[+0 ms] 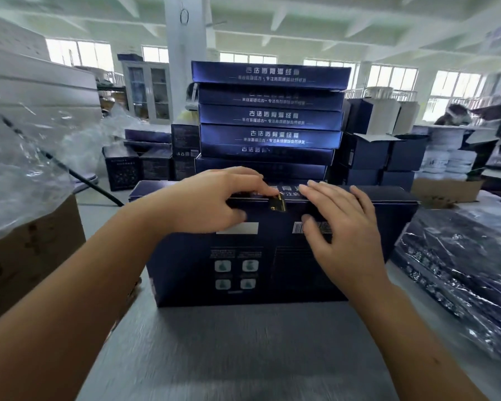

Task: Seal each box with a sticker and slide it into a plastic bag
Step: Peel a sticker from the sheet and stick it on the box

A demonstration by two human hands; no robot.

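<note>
A dark blue box stands on its edge on the grey table, its printed back facing me. A small gold sticker lies over the top edge where the flap closes. My left hand rests on the top edge, its index finger pressing the sticker from the left. My right hand lies flat on the box's face just right of the sticker, fingers straight.
A tall stack of same blue boxes rises right behind. Bagged boxes lie at the right. At the left, a cardboard carton holds clear plastic bags. Bare table lies in front.
</note>
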